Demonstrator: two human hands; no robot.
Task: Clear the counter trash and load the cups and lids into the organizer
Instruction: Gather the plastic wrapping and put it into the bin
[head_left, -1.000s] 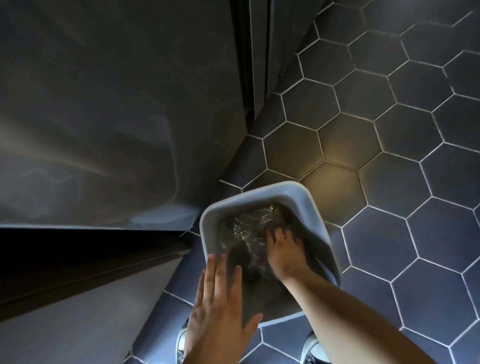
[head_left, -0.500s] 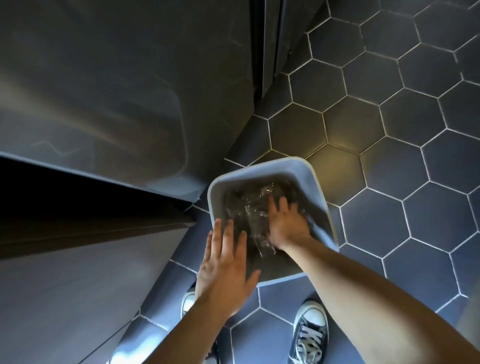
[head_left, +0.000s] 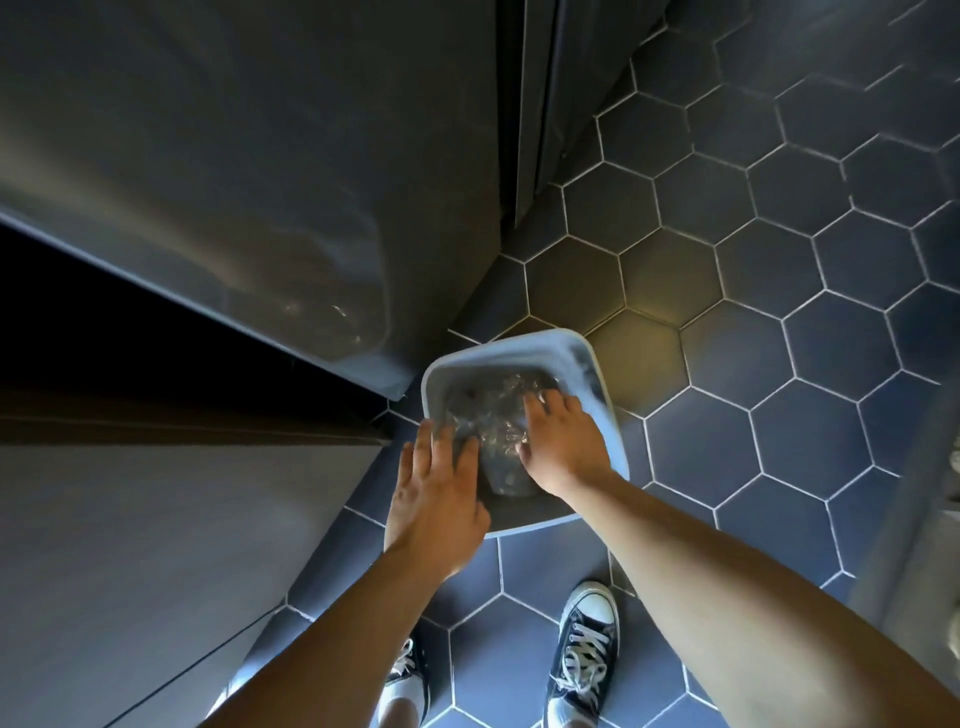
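Observation:
A light grey square trash bin (head_left: 582, 358) stands on the dark hexagon-tiled floor below me. Crumpled clear plastic wrap (head_left: 488, 410) lies inside it. My right hand (head_left: 563, 441) reaches into the bin and presses palm-down on the plastic, fingers spread. My left hand (head_left: 436, 493) hovers flat over the bin's near-left rim with fingers apart and nothing in it. No cups, lids or organizer are in view.
A dark grey cabinet front (head_left: 234, 156) fills the upper left, with a counter edge (head_left: 182, 545) at the lower left. My two sneakers (head_left: 584, 654) stand on the tiles (head_left: 779, 338) just behind the bin.
The view has pulled back and tilted, so my arms and shoes show more. My right hand stays pressed on the plastic in the bin; my left hand stays flat over the rim.

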